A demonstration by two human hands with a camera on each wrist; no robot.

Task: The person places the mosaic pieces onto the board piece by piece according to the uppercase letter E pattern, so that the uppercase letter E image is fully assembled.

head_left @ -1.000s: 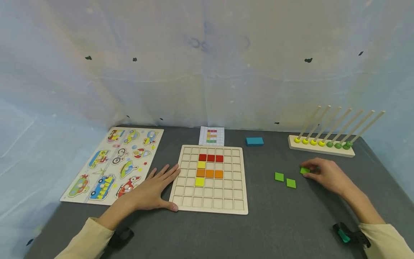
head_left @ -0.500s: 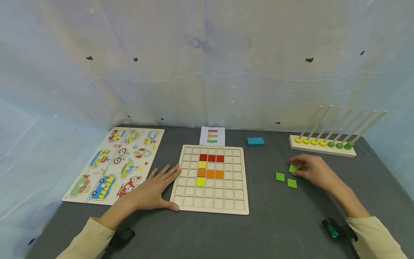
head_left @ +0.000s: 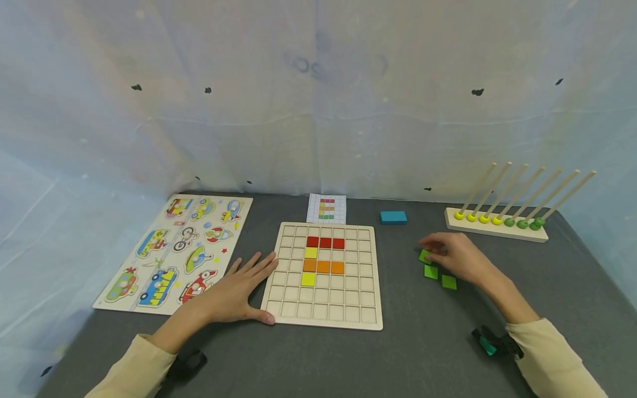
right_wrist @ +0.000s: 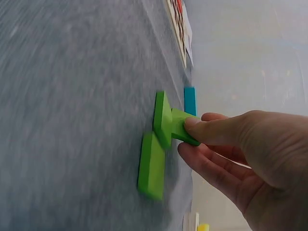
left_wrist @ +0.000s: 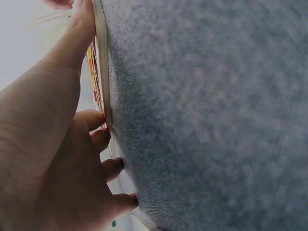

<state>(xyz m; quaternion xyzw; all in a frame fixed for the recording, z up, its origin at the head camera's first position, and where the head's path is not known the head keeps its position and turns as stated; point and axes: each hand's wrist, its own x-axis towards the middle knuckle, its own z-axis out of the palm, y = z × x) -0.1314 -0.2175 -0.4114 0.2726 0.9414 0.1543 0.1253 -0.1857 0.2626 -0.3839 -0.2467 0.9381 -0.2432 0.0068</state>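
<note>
My left hand (head_left: 231,293) lies with spread fingers at the left edge of a wooden grid board (head_left: 352,314), thumb at its lower left corner. On the board are red tiles (head_left: 325,243) in a row, orange tiles (head_left: 323,267) below, and two yellow tiles (head_left: 308,279) on the left. My right hand (head_left: 460,255) pinches a green tile (right_wrist: 179,126) between thumb and fingers. Two more green tiles lie on the table: one (head_left: 431,272) just below the held tile, the other (head_left: 449,282) under the hand's near side.
A pattern card (head_left: 312,210) stands behind the board, with a blue block (head_left: 393,218) to its right. A wooden peg stand (head_left: 497,228) with yellow and green beads is at the back right. A vehicle picture puzzle (head_left: 174,260) lies on the left.
My right hand has moved left with the green tile, from the right of the other two green tiles to just behind the left one. The left hand stays on the board.
</note>
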